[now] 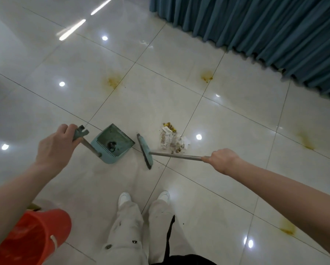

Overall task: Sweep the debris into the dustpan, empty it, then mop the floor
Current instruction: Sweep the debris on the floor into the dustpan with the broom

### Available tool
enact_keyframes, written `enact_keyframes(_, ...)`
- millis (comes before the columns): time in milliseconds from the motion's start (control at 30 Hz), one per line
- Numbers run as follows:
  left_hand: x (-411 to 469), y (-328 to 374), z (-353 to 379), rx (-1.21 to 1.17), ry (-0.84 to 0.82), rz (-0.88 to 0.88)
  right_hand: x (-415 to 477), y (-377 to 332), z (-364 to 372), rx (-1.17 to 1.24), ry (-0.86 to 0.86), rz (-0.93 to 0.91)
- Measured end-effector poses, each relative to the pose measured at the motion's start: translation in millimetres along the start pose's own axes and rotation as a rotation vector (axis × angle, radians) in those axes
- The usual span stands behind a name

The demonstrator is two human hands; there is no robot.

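A teal dustpan (112, 143) rests on the white tiled floor (160, 96), its mouth facing right, with a small dark clump inside. My left hand (55, 148) grips the top of its upright handle. The teal broom head (145, 151) stands just right of the dustpan's mouth. My right hand (222, 159) is closed around the broom's metal pole. A debris pile (171, 139) of clear plastic, paper scraps and yellow-brown bits lies just right of the broom head.
Yellow-brown stains mark the tiles, such as one stain (112, 81) beyond the dustpan and another stain (207, 76) further right. An orange bucket (32, 236) stands at the lower left. A blue curtain (265, 31) hangs along the upper right. My shoes (144, 197) are below the broom.
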State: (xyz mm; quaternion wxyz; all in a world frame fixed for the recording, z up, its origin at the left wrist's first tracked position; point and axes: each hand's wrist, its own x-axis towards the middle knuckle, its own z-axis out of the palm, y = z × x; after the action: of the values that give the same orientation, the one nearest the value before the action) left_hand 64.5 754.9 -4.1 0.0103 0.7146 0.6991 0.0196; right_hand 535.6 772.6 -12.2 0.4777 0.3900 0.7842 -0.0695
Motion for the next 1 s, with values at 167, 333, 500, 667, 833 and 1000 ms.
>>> enact_keyframes(167, -0.1, 4.5, -0.7, 0.0, 0.002, 0.032, -20.0, 23.4, 17.7, -0.001, -0.031, 0.066)
enact_keyframes(333, 8.0, 10.7, 0.8, -0.017, -0.001, 0.031, -38.8, 48.0, 39.6, 0.079, -0.043, 0.161)
enact_keyframes(500, 21.3, 24.6, -0.6, -0.042, -0.008, 0.082, -61.7, 59.3, 62.1, 0.263, -0.024, 0.284)
enact_keyframes(667, 45.0, 33.1, -0.4, -0.084, -0.002, 0.149, -86.1, 61.5, 72.0, 0.577, -0.162, 0.498)
enact_keyframes(833, 78.4, 31.8, 9.2, -0.075, -0.038, 0.22, -103.5, 38.6, 65.1, 0.779, -0.193, 0.581)
enact_keyframes(1000, 117.4, 21.3, 20.7, -0.106, -0.056, 0.369, -121.3, 3.1, 59.6, 0.974, -0.199, 0.735)
